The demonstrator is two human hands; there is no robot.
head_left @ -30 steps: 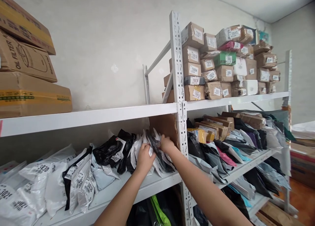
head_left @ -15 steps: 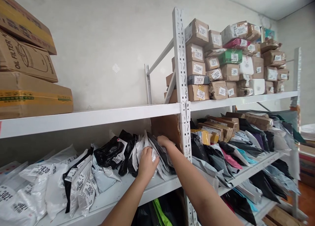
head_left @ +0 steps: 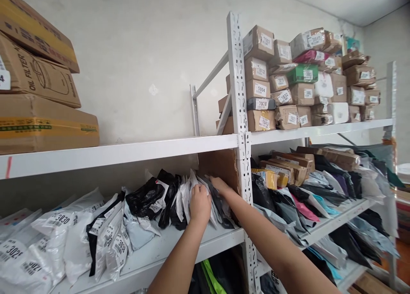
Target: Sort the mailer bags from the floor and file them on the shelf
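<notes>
Both hands in the row of upright mailers, mid-shelf, none pulled out yet.

L hand (head_left: 200, 203) lies flat, fingers together, pressed on the upright mailers (head_left: 188, 196); R hand (head_left: 220, 185), at its 2 o'clock, digits extended, slid between bags by the cardboard divider (head_left: 219, 168). Nothing gripped. Labelled bags (head_left: 57, 225) at 9 o'clock untouched; boxes (head_left: 288, 85) at 1 o'clock above.

Both hands, left hand (head_left: 200, 203) and right hand (head_left: 220, 185), rest among upright mailers (head_left: 192, 196) on the shelf (head_left: 166, 251); boxes (head_left: 288, 85) stand above-right.
</notes>
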